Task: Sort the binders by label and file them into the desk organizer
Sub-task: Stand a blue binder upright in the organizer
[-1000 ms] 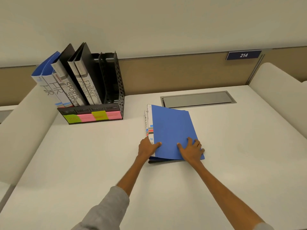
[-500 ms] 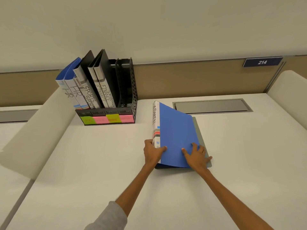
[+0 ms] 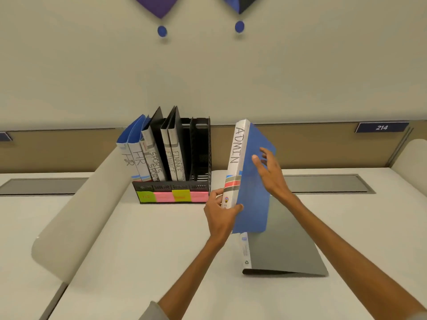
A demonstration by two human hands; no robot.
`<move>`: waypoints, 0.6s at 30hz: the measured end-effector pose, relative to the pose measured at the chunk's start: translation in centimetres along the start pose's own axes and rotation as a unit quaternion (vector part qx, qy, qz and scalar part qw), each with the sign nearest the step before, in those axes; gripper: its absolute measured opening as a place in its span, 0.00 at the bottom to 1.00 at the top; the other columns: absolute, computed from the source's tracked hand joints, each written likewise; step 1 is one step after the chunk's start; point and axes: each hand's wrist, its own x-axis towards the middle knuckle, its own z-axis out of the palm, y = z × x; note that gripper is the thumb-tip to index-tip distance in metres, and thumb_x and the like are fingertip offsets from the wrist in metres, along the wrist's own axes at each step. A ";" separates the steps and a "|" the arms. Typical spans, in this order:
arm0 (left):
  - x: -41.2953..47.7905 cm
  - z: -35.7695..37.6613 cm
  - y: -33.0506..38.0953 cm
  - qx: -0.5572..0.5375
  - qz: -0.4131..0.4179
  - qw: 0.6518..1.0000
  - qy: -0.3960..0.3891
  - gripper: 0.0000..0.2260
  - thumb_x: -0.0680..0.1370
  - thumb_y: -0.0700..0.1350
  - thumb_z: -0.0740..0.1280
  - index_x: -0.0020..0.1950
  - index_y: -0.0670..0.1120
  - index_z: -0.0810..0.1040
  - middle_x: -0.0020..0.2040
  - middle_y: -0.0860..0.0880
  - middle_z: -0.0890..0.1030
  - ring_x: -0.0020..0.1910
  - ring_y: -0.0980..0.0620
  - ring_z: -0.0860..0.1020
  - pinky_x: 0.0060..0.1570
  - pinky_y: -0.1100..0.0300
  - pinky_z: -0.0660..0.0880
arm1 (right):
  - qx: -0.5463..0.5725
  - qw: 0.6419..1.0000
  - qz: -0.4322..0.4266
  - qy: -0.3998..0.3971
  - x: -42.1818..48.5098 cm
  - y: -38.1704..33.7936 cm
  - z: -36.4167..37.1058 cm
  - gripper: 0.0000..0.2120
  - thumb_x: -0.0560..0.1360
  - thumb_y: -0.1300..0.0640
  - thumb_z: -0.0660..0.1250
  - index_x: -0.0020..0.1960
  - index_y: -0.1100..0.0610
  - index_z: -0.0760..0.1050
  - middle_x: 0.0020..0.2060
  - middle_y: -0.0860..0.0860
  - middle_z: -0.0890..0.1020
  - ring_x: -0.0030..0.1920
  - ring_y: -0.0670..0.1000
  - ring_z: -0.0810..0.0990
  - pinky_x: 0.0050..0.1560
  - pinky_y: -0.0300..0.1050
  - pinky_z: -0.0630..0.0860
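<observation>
Two hands raise the ADMIN binder [image 3: 250, 181] just right of the organizer [image 3: 201, 158], left hand [image 3: 220, 215] pinching its spine, right hand [image 3: 269, 174] spread on the cover; next, probably, slotting it into the empty rightmost bay.

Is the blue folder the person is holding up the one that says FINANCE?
No, the spine of the blue folder, held upright by the left hand and right hand, reads ADMIN.
</observation>
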 end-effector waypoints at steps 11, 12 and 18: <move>4.1 -4.6 2.9 -0.024 0.133 0.986 0.097 0.23 0.65 0.38 0.79 0.51 0.57 0.73 0.44 0.58 0.82 0.41 0.60 0.82 0.35 0.69 0.78 | -0.004 0.994 -0.107 -0.038 7.6 -17.2 2.8 0.20 0.77 0.39 0.62 0.68 0.37 0.66 0.65 0.54 0.71 0.67 0.55 0.70 0.38 0.59 0.83; 4.6 -5.0 3.1 -0.022 0.148 0.983 0.108 0.23 0.65 0.38 0.79 0.51 0.55 0.74 0.43 0.59 0.82 0.41 0.61 0.82 0.35 0.71 0.77 | -0.002 0.992 -0.116 -0.048 7.8 -18.2 3.5 0.18 0.77 0.40 0.62 0.67 0.39 0.69 0.62 0.52 0.73 0.64 0.55 0.73 0.37 0.57 0.83; 7.7 -6.8 3.1 -0.025 0.178 0.973 0.142 0.23 0.66 0.38 0.79 0.54 0.51 0.73 0.45 0.57 0.81 0.43 0.63 0.82 0.38 0.73 0.77 | 0.034 0.985 -0.155 -0.065 8.7 -22.1 7.4 0.12 0.80 0.53 0.58 0.60 0.46 0.77 0.54 0.48 0.78 0.51 0.47 0.79 0.36 0.49 0.83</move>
